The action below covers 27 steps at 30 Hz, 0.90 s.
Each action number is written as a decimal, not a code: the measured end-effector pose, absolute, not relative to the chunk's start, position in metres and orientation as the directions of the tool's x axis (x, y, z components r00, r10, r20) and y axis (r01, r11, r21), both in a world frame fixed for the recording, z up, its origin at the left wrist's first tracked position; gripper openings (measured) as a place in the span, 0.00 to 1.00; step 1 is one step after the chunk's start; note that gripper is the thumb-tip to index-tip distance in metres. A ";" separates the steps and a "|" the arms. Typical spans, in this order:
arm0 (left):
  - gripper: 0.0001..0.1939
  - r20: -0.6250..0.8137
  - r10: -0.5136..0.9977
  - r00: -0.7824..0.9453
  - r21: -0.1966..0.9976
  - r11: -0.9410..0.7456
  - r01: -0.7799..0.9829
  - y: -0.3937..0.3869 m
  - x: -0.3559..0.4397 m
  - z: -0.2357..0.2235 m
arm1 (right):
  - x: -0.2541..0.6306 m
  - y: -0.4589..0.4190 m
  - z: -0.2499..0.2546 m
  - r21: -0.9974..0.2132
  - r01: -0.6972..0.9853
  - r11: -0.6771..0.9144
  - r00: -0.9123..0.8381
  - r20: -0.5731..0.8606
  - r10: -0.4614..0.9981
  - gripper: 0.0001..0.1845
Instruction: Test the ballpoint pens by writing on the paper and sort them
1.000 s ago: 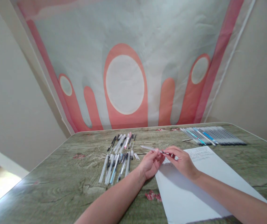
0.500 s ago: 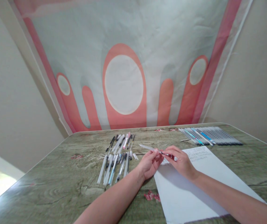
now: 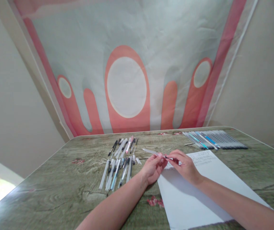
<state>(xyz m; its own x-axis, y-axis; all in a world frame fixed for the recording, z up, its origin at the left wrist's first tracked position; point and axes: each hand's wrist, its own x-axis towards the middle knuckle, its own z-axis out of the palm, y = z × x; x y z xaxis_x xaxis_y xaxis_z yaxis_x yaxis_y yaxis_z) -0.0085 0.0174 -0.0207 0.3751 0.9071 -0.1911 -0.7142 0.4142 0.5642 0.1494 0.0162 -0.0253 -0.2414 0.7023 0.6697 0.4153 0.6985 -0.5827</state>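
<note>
Near the table's middle, my left hand is closed around a clear pen, whose long barrel sticks out toward the upper left. My right hand pinches the dark end of the same pen, fingertips close to those of my left. What exactly is between the right fingertips is too small to make out. Beneath both hands lies the left edge of a white sheet of paper, with rows of small marks along its top.
Left of my hands lie two loose groups of pens: a farther one and a nearer one, with small white caps beside them. A neat row of clear pens spreads at the table's back right. Behind the wooden-patterned table hangs a printed sheet.
Both hands keep nearly the same grip on the pen. The view has shifted very slightly; the pen groups and paper lie as before.
</note>
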 end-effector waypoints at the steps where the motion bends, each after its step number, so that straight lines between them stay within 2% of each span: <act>1: 0.05 -0.186 0.908 0.375 0.568 0.411 -0.713 0.017 -0.008 -0.021 | 0.150 0.016 -0.025 -0.587 0.416 0.694 -0.236 0.667 0.707 0.06; 9: 0.06 -0.169 0.912 0.374 0.585 0.398 -0.707 0.017 -0.009 -0.024 | 0.149 0.016 -0.024 -0.613 0.441 0.655 -0.199 0.645 0.738 0.08; 14: 0.10 -0.236 0.914 0.331 0.629 0.403 -0.665 0.019 -0.010 -0.021 | 0.150 0.017 -0.025 -0.627 0.466 0.624 -0.179 0.624 0.761 0.09; 22: 0.10 -0.244 0.908 0.341 0.666 0.412 -0.621 0.018 -0.009 -0.022 | 0.149 0.019 -0.028 -0.604 0.534 0.591 -0.248 0.557 0.793 0.14; 27: 0.10 -0.237 0.913 0.333 0.652 0.403 -0.642 0.018 -0.009 -0.023 | 0.149 0.018 -0.025 -0.632 0.491 0.599 -0.276 0.539 0.795 0.13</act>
